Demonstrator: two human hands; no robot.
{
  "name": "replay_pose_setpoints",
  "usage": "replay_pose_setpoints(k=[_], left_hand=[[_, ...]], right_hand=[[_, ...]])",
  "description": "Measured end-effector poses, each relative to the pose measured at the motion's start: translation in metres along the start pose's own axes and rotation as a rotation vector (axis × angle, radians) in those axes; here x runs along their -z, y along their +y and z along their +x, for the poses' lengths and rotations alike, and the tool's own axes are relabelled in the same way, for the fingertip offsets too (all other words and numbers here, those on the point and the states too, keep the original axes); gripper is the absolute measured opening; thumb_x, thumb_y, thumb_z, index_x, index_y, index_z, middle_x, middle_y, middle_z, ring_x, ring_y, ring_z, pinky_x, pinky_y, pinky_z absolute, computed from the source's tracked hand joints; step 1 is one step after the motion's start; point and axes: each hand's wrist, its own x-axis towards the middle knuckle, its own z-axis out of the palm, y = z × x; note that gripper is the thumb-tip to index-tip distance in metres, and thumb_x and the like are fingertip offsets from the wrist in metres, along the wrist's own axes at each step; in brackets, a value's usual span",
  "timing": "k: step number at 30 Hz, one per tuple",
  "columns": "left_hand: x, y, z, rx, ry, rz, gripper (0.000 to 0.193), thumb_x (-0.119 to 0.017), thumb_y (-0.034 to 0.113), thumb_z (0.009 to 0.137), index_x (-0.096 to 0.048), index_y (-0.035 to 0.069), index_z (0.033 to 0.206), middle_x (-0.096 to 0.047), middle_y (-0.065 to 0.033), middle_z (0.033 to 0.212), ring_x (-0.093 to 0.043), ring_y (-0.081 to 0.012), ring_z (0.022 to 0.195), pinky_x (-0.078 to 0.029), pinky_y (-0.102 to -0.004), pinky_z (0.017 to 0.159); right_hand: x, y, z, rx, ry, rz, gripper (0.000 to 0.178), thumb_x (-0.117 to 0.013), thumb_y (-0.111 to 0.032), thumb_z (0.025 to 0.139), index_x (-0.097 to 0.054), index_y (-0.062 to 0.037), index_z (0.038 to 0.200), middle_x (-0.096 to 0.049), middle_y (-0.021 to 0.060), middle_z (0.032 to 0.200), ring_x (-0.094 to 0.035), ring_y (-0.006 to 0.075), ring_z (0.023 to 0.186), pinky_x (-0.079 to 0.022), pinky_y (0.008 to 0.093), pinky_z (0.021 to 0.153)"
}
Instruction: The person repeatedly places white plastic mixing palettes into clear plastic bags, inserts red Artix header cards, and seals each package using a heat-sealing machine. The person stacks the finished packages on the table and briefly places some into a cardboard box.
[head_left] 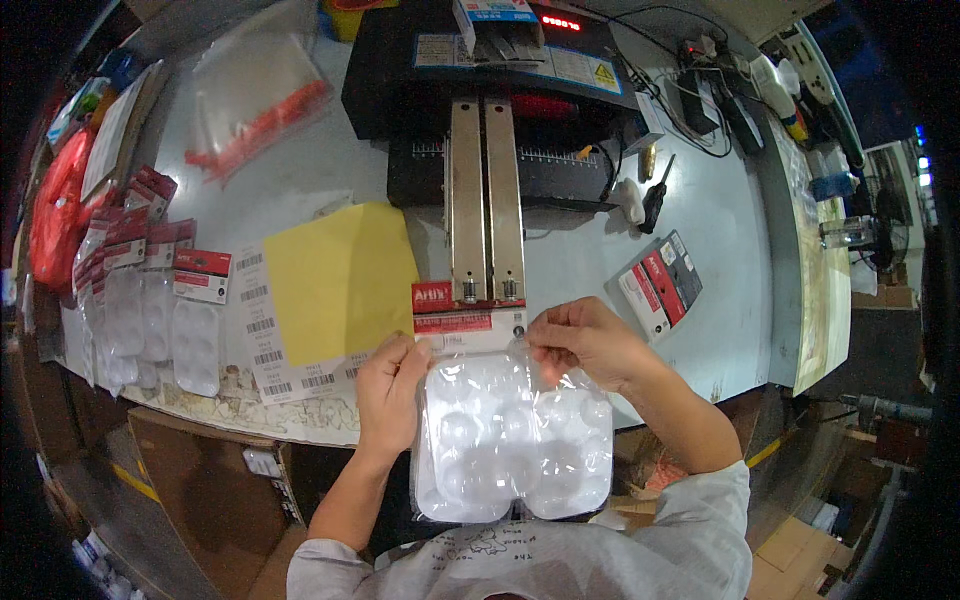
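A clear plastic bag (515,440) with white trays of round wells inside hangs over the table's front edge. Its red-and-white header card (465,322) lies at the near ends of two metal bars (467,200) that reach out from a black machine (385,75). My left hand (392,385) grips the left edge of the card and bag, thumb on top. At the card's right end, the fingers of my right hand (580,340) are pinched together on the bag's upper edge; the fingertips are partly hidden.
Bagged trays with red header cards (200,275) are piled at the left. A yellow sheet (340,280) lies over barcode label sheets (262,325). Loose header cards (660,285), a screwdriver (655,200) and cables lie at the right. A clear bag with red edging (255,90) lies far left.
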Motion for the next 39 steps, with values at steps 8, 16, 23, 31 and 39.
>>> replay_pose_setpoints(k=[8,16,23,31,39], left_hand=[[-0.004,-0.007,0.025,-0.099,0.091,0.104,0.023,-0.049,0.011,0.090,-0.045,-0.002,0.071,-0.039,-0.0037,0.065,-0.039,-0.0115,0.063,-0.034,-0.0248,0.060],[-0.005,-0.009,0.024,-0.006,0.070,0.008,0.024,-0.050,0.012,0.089,-0.044,-0.002,0.071,-0.039,-0.0045,0.067,-0.039,-0.0121,0.064,-0.035,-0.0246,0.061],[-0.004,-0.010,0.020,0.005,0.058,-0.003,0.025,-0.050,0.012,0.090,-0.042,-0.001,0.070,-0.036,-0.0040,0.067,-0.038,-0.0118,0.064,-0.034,-0.0240,0.062],[-0.013,-0.016,0.024,-0.021,0.106,-0.010,0.022,-0.049,0.012,0.090,-0.045,-0.001,0.073,-0.038,-0.0027,0.067,-0.037,-0.0113,0.065,-0.033,-0.0235,0.061],[0.073,0.003,0.034,0.054,0.274,0.483,0.020,-0.049,0.015,0.088,-0.060,0.002,0.099,-0.055,-0.0111,0.080,-0.053,-0.0214,0.085,-0.040,-0.0309,0.080]], right_hand=[[-0.012,0.000,0.011,0.195,0.137,0.052,0.018,-0.055,-0.013,0.089,-0.056,0.0019,0.078,-0.058,0.0066,0.070,-0.059,0.0146,0.057,-0.050,0.0257,0.054],[-0.011,-0.001,0.007,0.224,0.113,0.033,0.018,-0.055,-0.012,0.089,-0.056,0.0025,0.079,-0.058,0.0072,0.068,-0.059,0.0148,0.057,-0.050,0.0261,0.053],[-0.010,-0.004,0.005,0.214,0.095,0.019,0.016,-0.054,-0.010,0.089,-0.056,0.0034,0.081,-0.059,0.0084,0.071,-0.059,0.0149,0.056,-0.050,0.0255,0.054],[-0.006,0.006,0.015,0.251,0.081,0.037,0.019,-0.054,-0.013,0.089,-0.058,0.0053,0.087,-0.061,0.0095,0.074,-0.060,0.0153,0.058,-0.051,0.0260,0.054],[0.081,0.013,-0.025,0.616,1.130,-0.911,0.061,-0.072,-0.035,0.072,-0.051,0.0019,0.116,-0.058,0.0166,0.111,-0.056,0.0328,0.100,-0.045,0.0379,0.085]])
